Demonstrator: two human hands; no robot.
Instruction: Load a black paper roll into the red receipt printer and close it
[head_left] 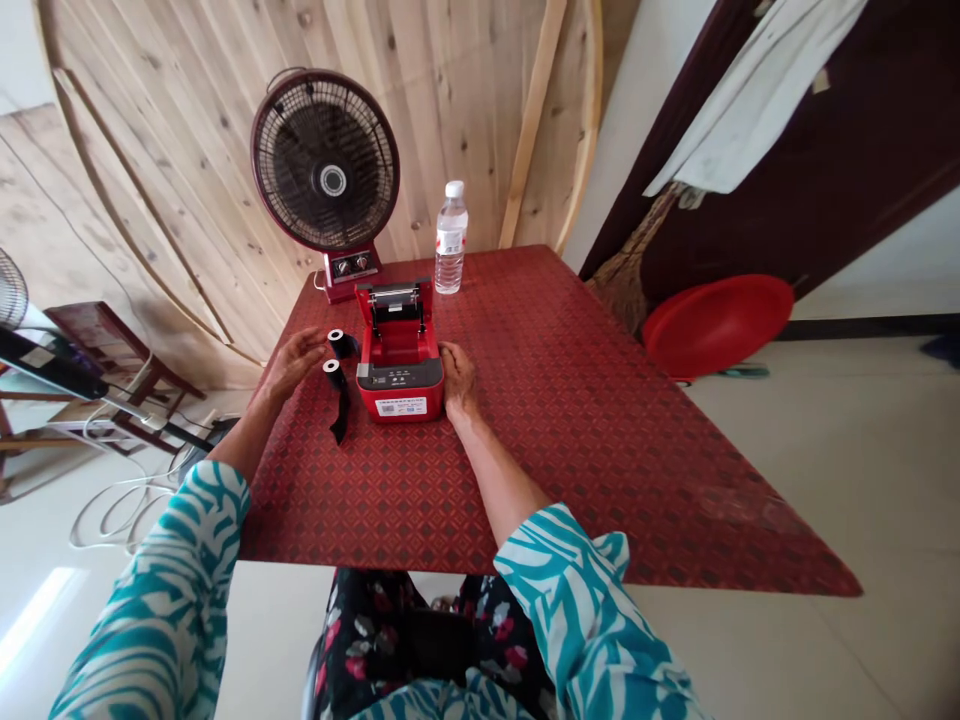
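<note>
A small red printer [400,363] with its lid raised stands on the red patterned table [570,420]. My right hand [457,378] rests against the printer's right side, fingers curled on its edge. My left hand [294,360] hovers with fingers apart just left of two black rolls. One roll [342,343] lies near the printer's left side. The other roll [331,368] has a strip of black ribbon [341,415] trailing toward me. Neither roll is gripped.
A dark red table fan [326,165] and a clear water bottle [451,238] stand at the table's far edge. A red basin [716,320] lies on the floor at right. Cables [120,500] and a wooden stool [112,350] are at left.
</note>
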